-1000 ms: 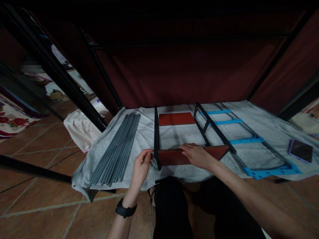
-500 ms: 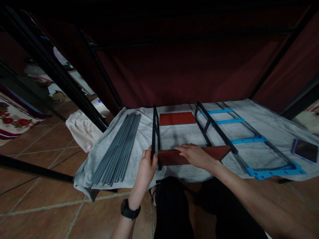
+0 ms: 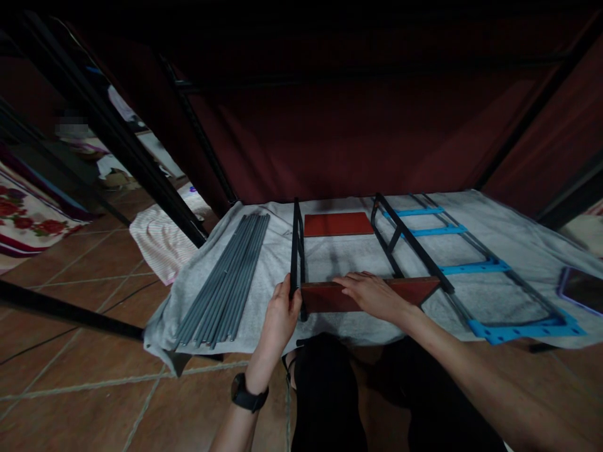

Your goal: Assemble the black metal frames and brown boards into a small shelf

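My left hand point(image 3: 283, 309) is closed round the near end of an upright black metal frame point(image 3: 294, 248), where it meets a reddish-brown board. A black watch is on that wrist. My right hand point(image 3: 372, 294) straddles the top edge of this near board point(image 3: 330, 297), thumb side towards me and fingers over the edge. The board stands on its long edge between the left frame and a second black metal frame point(image 3: 414, 242). Farther back, another reddish-brown board point(image 3: 338, 224) spans the space between the two frames. The undersides of both hands are hidden.
A bundle of grey metal rods point(image 3: 226, 279) lies to the left on a grey cloth point(image 3: 157, 339). Right of the frames are dark tubes with blue plastic pieces point(image 3: 527, 329) and a phone point(image 3: 584, 289). Black posts point(image 3: 136, 169) and a dark red curtain point(image 3: 339, 138) surround the cloth-covered surface.
The view has shifted slightly, so everything sits a little farther right. Both hands keep their places on the frame and the near board.
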Tool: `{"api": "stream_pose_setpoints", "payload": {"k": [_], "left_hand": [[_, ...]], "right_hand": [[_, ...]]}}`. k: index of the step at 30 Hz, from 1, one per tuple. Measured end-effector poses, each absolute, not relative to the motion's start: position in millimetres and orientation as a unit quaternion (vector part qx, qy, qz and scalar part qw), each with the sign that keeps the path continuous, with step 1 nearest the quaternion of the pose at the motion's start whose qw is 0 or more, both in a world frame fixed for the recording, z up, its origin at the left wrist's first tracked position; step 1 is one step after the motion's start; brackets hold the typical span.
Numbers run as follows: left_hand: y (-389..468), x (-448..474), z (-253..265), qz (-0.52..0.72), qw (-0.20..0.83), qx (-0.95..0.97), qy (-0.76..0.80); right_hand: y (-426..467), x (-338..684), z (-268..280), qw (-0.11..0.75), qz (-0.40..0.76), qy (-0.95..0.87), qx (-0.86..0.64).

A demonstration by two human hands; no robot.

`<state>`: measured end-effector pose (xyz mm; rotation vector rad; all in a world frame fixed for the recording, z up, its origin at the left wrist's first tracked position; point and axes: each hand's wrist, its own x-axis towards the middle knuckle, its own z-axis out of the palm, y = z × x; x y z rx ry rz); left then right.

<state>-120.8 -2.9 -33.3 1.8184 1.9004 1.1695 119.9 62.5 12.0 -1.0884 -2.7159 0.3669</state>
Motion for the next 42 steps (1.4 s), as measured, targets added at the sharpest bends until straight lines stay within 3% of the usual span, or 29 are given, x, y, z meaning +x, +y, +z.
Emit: {"api": "stream_pose_setpoints", "payload": {"k": [6,14,26,38,42], "left_hand": [[-6.7,-119.4,-25.4,0.42,0.191,0.625,0.63],[-8.4,-127.4,-36.3,0.537,0.344,0.5,0.586],[5.2,-136.6,-50.6,0.585,0.423,0.47,0.508],[2.7,-141.9,-39.2,0.539,0.351,0.549,0.534],[3.2,-139.9,-39.7,0.56,0.369,0.527,0.522]], "right_hand": [[64.9,121.3,8.0,0.087,0.118,-0.925,-0.351],[69.4,122.5,-0.1,0.105,0.105,-0.927,-0.344],[71.6,127.0,-3.4,0.132,0.114,-0.926,-0.335],[75.7,130.5,-6.8,0.123,0.146,-0.922,-0.337],[75.7,130.1,-5.8,0.126,0.156,-0.919,-0.34]]}}
